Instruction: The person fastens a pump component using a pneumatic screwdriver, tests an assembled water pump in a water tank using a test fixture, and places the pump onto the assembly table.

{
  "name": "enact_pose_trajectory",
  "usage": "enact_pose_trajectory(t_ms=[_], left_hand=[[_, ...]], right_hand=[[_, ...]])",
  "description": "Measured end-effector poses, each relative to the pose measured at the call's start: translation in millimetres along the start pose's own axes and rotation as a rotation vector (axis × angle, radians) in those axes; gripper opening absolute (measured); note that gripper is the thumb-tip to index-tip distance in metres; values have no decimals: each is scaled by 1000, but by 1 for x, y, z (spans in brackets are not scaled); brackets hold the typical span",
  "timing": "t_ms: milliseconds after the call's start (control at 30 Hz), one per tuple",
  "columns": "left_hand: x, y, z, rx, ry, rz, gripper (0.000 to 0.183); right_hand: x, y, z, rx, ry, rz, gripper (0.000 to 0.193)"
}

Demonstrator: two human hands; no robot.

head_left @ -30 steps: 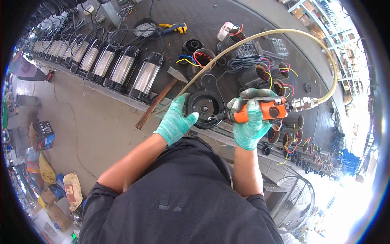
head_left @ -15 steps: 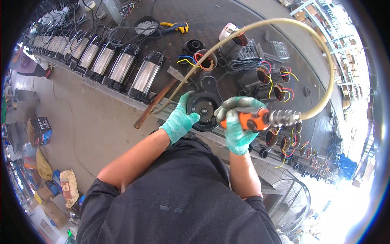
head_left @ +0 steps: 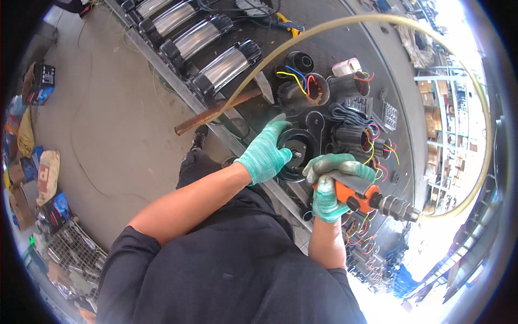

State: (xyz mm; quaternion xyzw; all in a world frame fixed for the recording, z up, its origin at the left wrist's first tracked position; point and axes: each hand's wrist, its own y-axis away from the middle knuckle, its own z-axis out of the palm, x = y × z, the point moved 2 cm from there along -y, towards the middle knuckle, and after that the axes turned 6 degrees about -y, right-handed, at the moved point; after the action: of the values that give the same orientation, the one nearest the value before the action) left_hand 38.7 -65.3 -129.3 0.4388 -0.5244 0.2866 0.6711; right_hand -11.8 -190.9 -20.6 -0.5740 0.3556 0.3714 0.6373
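My left hand (head_left: 265, 154), in a green knitted glove, grips the left side of a black round pump casing (head_left: 312, 141). The casing has a metal shaft in its middle and a flat black lobe beyond it. Wrapped round an orange air-powered tool (head_left: 353, 190) is my right hand (head_left: 337, 181), also gloved, just right of the casing. A metal coupling joins the tool to a yellowish hose (head_left: 488, 116), which arches over the bench. My right hand hides the tool's front end. A wooden-handled hammer (head_left: 229, 109) lies beyond my left hand.
Several silver motor cylinders (head_left: 229, 66) lie at the bench's far left. Black cylinders with coloured wires (head_left: 305, 92) stand beyond and right of the casing. A coil of dark cable (head_left: 348, 114) and a yellow-handled tool (head_left: 290, 24) lie farther back. Shelving (head_left: 445, 127) is at right.
The view has swung round, shifting the bench right and showing more floor at left. The air tool has tilted and sits slightly farther from the casing's middle. My left hand stays at the casing.
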Motion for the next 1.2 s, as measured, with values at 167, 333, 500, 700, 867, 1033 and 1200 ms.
enact_pose_trajectory(t_ms=[167, 333, 500, 700, 867, 1033, 1200], left_hand=[[-3, 1, 2, 43, -86, 1, 77], [-1, 3, -1, 31, -43, -25, 78], [1, 4, -2, 51, -149, -10, 78], [-5, 2, -2, 71, -119, 21, 76], [-3, 1, -2, 70, -118, 7, 71], [-5, 13, 4, 106, -15, 49, 74], [-9, 22, 10, 155, 169, 52, 79]], right_hand=[[4, -2, -1, -16, -92, -20, 39], [5, 0, -3, -33, -140, -6, 39], [6, 3, -2, -52, -129, -59, 38], [7, 3, 3, -50, -117, -20, 40], [6, 3, 4, -7, -150, -43, 40], [6, 1, -7, -103, -53, -9, 45], [8, -7, -9, -244, -116, 89, 47]])
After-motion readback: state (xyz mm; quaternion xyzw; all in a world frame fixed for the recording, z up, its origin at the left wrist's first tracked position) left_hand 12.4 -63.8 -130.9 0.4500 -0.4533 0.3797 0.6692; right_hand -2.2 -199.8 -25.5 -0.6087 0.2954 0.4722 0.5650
